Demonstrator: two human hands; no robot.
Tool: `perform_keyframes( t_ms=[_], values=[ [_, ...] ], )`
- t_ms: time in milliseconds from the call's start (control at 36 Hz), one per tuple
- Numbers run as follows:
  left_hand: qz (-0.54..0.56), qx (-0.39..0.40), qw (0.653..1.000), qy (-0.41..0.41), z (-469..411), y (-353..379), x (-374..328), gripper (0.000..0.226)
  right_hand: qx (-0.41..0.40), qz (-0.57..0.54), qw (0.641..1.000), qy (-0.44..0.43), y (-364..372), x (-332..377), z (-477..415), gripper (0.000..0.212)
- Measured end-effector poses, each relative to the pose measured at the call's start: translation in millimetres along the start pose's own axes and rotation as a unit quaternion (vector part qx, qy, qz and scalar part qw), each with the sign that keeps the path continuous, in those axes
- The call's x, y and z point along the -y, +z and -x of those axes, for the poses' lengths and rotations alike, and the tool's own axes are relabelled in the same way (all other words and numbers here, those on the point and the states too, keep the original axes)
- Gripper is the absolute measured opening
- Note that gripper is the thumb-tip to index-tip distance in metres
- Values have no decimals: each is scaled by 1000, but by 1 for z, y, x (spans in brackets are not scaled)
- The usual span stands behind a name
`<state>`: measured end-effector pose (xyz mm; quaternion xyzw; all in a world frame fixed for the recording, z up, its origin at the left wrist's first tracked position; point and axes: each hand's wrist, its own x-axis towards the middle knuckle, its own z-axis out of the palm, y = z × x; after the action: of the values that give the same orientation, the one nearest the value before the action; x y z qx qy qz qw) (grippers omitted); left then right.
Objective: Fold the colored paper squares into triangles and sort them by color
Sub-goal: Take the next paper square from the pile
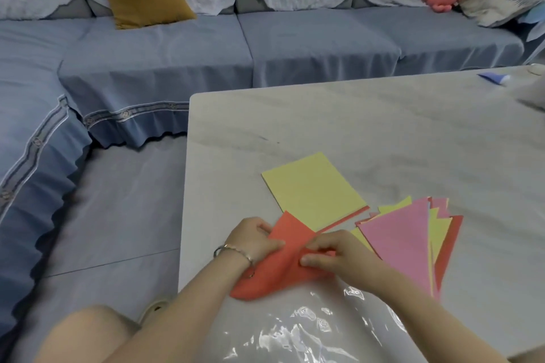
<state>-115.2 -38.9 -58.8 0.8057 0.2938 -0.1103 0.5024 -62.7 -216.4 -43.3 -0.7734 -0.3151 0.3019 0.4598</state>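
Silver-bangled left hand [254, 242] curls its fingers round the left edge of a half-folded red paper [290, 237] at the pale table's [354, 127] near edge, the right hand [339, 253] pinches its crease, a yellow square stack [312, 188] lies just behind, and pink, yellow and red triangles [404, 242] fan out rightward.

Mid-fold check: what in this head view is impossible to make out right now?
All in the head view:
1. Crease of the red sheet: covered by the left hand and right hand holding it.
2. Inside of the square stack: hidden under its yellow top; only a red edge shows.
3. Count of the triangle pile: the pink top piece overlaps the rest.
4. The blue item, far right: small, blurred.
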Motion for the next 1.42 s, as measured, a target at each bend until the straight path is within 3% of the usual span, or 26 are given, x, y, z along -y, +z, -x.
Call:
perform_keyframes(
  t_ms=[111,194,306,389,500,583,694,833,1056,1417],
  values=[
    [-18,-70,997,32,-9,9,-6,16,10,1,1000,19,-2,-2,4,33],
    [-8,-108,991,73,-2,11,-7,7,-42,21,998,31,-2,-7,7,44],
    [20,-90,988,127,15,11,-9,17,-137,59,989,8,-7,-9,7,28],
    [19,-51,985,162,29,8,-11,29,-153,9,988,13,-8,0,8,33],
    [1,-16,984,175,40,8,-15,30,-171,-58,983,22,-6,13,11,20],
    [27,-47,981,186,48,9,-16,30,-206,-96,974,24,-1,18,13,24],
    [79,-81,973,203,59,14,-20,13,-223,-128,966,41,6,23,16,23],
    [92,-131,958,239,64,20,-22,27,-243,-131,960,41,10,29,18,14],
    [141,-144,955,216,64,23,-22,36,-301,-187,933,54,15,31,17,15],
    [158,-153,947,232,61,21,-26,30,-301,-187,935,31,10,39,16,21]
  ],
)
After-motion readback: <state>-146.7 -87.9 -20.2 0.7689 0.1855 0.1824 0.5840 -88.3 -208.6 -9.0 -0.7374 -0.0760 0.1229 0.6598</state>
